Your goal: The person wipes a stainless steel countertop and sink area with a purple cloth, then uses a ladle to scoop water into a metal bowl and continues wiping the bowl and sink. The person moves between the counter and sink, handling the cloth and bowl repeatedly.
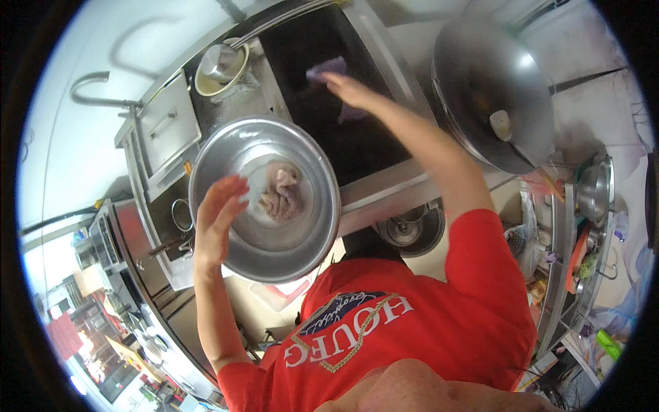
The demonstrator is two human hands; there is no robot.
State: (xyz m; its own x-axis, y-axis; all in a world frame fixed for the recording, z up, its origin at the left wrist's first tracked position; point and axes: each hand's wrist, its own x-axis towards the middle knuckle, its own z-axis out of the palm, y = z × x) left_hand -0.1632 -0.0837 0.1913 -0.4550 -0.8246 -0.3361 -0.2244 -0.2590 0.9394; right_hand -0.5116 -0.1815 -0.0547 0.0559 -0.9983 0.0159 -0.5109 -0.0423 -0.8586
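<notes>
My left hand (221,206), blurred with its fingers apart, is over the left side of a large round metal basin (262,257) and holds nothing. In the basin lies a crumpled greyish-pink mass (282,198); whether it is meat or a rag is unclear. My right hand (350,91) reaches onto the black top (329,134) beyond the basin. It is on a purple cloth (329,67), which shows at the fingertips and again beneath the palm. The grip is partly hidden by the hand.
A large wok (494,67) with a pale object (500,125) inside stands at the right. A cream bowl (221,88) holds a clear scoop-like container at the upper left, near a lidded steel compartment (170,123) and a curved faucet (87,87). A metal pot (412,232) sits below the counter's edge.
</notes>
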